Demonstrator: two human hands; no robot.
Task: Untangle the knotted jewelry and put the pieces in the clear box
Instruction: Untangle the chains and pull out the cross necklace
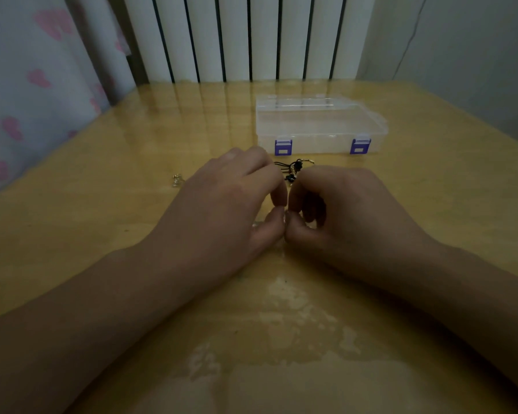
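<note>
Head view: at frame centre, the left hand and right hand meet thumb tip to thumb tip on the glossy yellow wooden table, fingers curled inward. Both appear to pinch part of the knotted jewelry of black cord with gold fittings, which shows just above the fingertips. Beyond it, upper centre-right, sits the clear plastic box with two purple latches, lid closed. A small silvery piece lies apart, centre left.
</note>
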